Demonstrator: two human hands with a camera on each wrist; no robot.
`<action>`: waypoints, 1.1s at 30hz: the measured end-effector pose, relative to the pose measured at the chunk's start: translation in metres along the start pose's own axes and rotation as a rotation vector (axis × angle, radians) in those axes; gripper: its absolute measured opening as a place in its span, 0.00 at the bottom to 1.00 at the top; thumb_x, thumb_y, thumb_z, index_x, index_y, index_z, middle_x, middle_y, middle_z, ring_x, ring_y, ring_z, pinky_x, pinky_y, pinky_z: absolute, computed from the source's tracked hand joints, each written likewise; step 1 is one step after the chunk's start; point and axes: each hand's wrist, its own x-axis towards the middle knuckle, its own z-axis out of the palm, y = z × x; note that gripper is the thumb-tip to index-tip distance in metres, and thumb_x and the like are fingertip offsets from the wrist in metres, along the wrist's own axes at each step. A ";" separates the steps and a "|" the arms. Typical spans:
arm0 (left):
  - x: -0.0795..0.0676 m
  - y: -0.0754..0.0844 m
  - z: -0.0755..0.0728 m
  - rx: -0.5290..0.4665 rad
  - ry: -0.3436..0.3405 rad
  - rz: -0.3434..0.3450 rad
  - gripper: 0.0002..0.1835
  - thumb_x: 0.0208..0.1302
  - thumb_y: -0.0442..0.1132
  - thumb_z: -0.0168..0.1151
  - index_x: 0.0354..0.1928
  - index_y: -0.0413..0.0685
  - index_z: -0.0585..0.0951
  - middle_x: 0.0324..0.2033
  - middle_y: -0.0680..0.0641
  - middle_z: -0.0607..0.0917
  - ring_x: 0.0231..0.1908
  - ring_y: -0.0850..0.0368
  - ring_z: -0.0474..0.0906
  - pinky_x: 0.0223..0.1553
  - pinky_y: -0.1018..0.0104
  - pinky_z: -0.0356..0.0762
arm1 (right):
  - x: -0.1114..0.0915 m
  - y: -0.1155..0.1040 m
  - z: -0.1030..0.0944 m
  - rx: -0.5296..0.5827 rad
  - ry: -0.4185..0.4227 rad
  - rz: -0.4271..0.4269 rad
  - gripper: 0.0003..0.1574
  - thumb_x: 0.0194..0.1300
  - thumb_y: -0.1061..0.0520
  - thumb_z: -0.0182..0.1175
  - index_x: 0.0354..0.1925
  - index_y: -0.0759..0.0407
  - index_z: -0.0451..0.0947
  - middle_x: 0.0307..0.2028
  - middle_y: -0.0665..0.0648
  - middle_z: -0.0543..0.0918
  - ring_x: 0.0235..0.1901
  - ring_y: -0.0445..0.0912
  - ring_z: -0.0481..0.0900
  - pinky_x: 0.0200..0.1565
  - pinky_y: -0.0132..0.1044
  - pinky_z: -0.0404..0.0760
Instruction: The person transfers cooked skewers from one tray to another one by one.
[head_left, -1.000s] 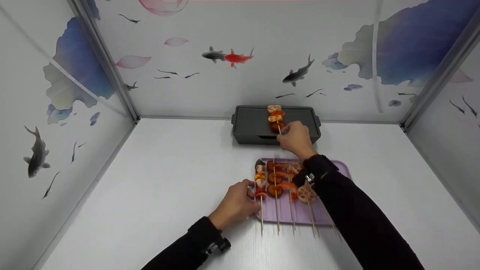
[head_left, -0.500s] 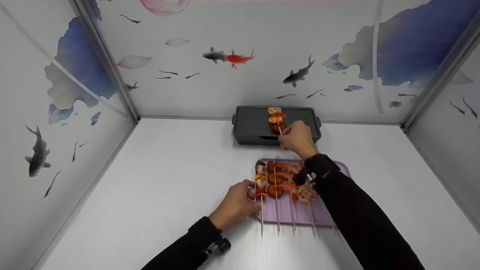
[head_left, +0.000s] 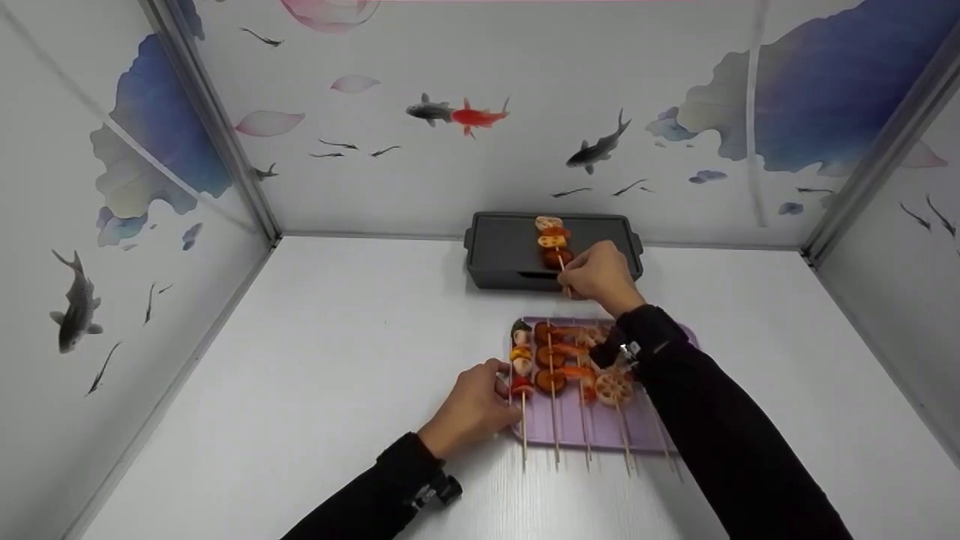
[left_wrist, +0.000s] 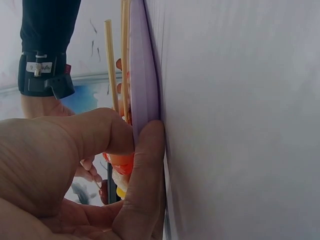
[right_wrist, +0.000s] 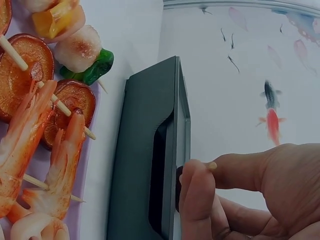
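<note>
My right hand point(head_left: 600, 276) pinches the stick end of a skewer point(head_left: 553, 241) between thumb and fingers. That skewer bears lotus root slices, an orange-red piece and a brown mushroom-like round; it lies over the top of the dark grey grill point(head_left: 502, 247). In the right wrist view the stick's tip pokes out between my right fingertips point(right_wrist: 197, 177). My left hand point(head_left: 472, 405) grips the left edge of the purple tray point(head_left: 570, 427), thumb and finger pinching its rim in the left wrist view. Several loaded skewers lie side by side on the tray, with shrimp point(right_wrist: 60, 155) among them.
The grill stands against the back wall point(head_left: 360, 172), behind the tray on the white table point(head_left: 337, 337). Bare stick ends point(head_left: 555, 442) jut over the tray's front edge. My right forearm point(head_left: 720, 427) crosses above the tray's right part. Side walls enclose the table.
My right hand has shifted slightly to the right, and the skewer's food has come slightly nearer on the grill. My left hand and the tray have stayed in place.
</note>
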 end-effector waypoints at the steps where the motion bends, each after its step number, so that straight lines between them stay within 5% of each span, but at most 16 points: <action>1: 0.000 0.000 0.000 -0.002 -0.001 0.001 0.35 0.46 0.33 0.66 0.62 0.37 0.73 0.34 0.45 0.85 0.24 0.63 0.78 0.25 0.69 0.77 | 0.000 0.000 0.000 0.026 -0.014 0.001 0.10 0.60 0.57 0.67 0.36 0.62 0.88 0.29 0.61 0.90 0.29 0.50 0.87 0.33 0.38 0.83; 8: -0.001 0.000 0.000 -0.005 -0.003 -0.004 0.34 0.47 0.32 0.66 0.62 0.37 0.73 0.33 0.47 0.84 0.23 0.64 0.78 0.25 0.70 0.77 | -0.002 0.003 -0.003 0.152 -0.076 0.005 0.12 0.60 0.60 0.67 0.41 0.67 0.86 0.34 0.65 0.89 0.30 0.50 0.88 0.35 0.39 0.87; 33: -0.001 0.002 -0.001 -0.018 -0.003 0.012 0.34 0.47 0.32 0.66 0.62 0.36 0.72 0.34 0.44 0.85 0.24 0.63 0.77 0.25 0.70 0.76 | -0.005 0.012 -0.003 0.148 -0.076 -0.032 0.11 0.63 0.60 0.64 0.39 0.67 0.85 0.37 0.65 0.87 0.31 0.50 0.88 0.34 0.36 0.86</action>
